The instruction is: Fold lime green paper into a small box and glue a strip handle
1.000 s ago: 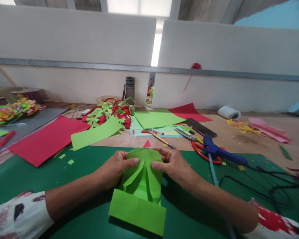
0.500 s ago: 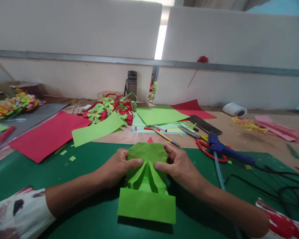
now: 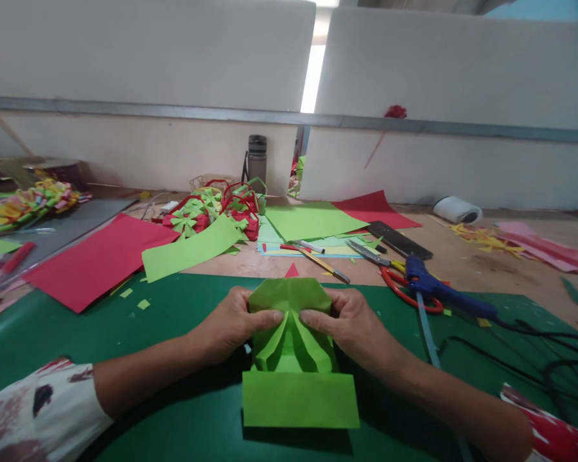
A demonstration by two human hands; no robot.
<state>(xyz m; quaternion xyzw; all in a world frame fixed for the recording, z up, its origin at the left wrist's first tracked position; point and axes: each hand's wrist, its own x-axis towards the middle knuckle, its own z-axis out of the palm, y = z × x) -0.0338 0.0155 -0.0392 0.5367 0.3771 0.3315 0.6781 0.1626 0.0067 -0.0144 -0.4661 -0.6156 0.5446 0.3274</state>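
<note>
A light green folded paper piece [image 3: 296,359] lies on the dark green cutting mat [image 3: 173,321] in front of me. Its upper half is creased into pleats, and a flat band runs across its near end. My left hand [image 3: 231,324] pinches the paper's upper left side, thumb on top pointing toward the middle. My right hand [image 3: 349,324] pinches the upper right side the same way. The two thumbs nearly meet over the central fold.
Red-handled scissors [image 3: 399,289] and a blue glue gun [image 3: 438,292] with its black cord lie to the right. Red paper sheets [image 3: 96,260], a green strip [image 3: 190,247], pens, a black phone [image 3: 397,239], paper flowers [image 3: 212,212] and a grey bottle [image 3: 257,160] fill the table behind.
The folded paper has turned and shifted rightward, its near band now squarer to me. Both thumbs have drawn closer together over the central fold.
</note>
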